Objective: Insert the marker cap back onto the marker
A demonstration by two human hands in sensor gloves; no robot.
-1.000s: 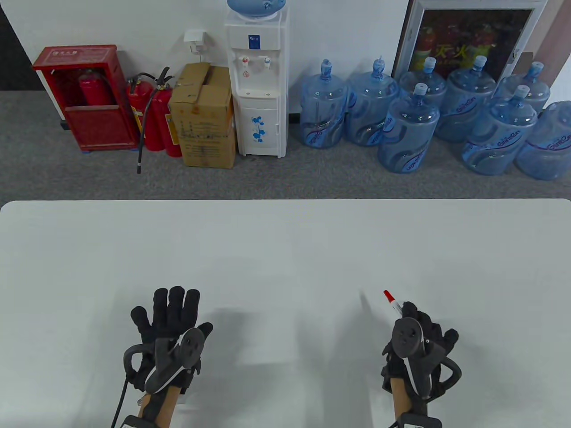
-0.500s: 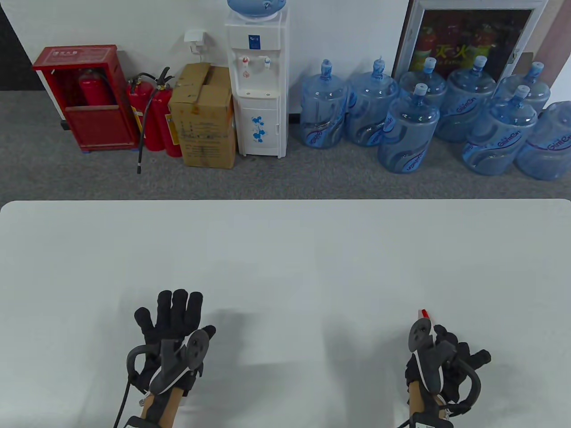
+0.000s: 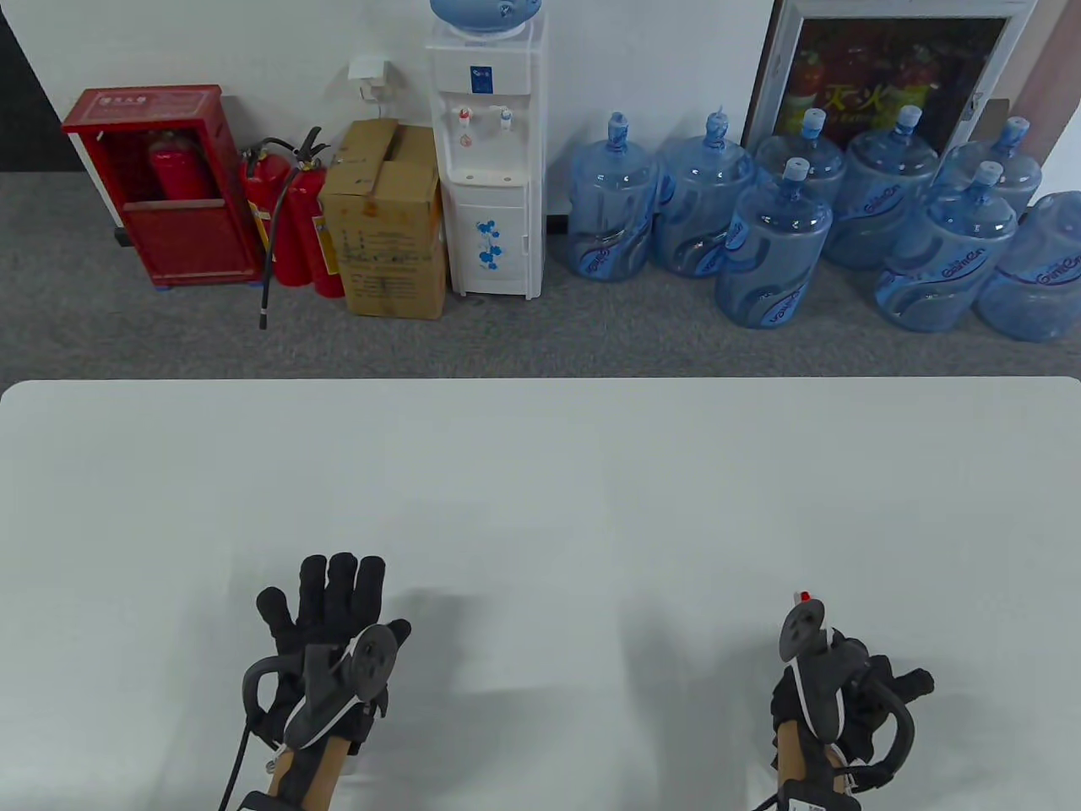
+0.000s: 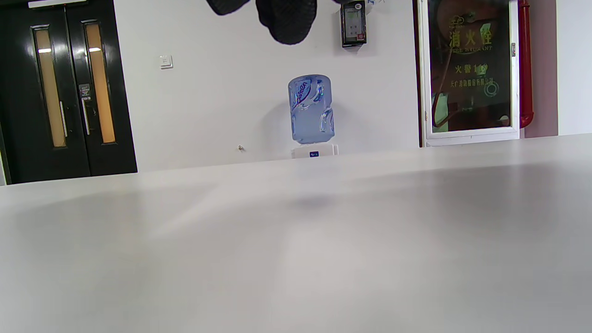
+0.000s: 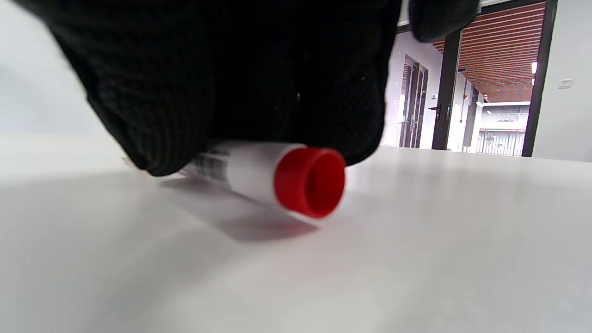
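Note:
The marker [image 5: 245,169] has a white body and lies low on the white table [image 3: 540,473]. Its red end [image 5: 310,181] points at the right wrist camera. My right hand [image 3: 853,676] lies over the marker and holds it. In the table view only a red tip [image 3: 808,597] of the marker shows, past the tracker. Whether that tip is the cap I cannot tell. My left hand [image 3: 329,600] rests flat on the table at the near left with its fingers stretched out and holds nothing. Its fingertips [image 4: 286,23] show at the top of the left wrist view.
The table's far edge [image 3: 540,380] runs across the middle of the table view. Behind it on the floor stand a water dispenser [image 3: 486,152], several blue water jugs [image 3: 773,245], a cardboard box [image 3: 384,220] and fire extinguishers [image 3: 291,220].
My right hand has drawn back toward me and to the right, and has lowered the marker to the table. My left hand has hardly moved.

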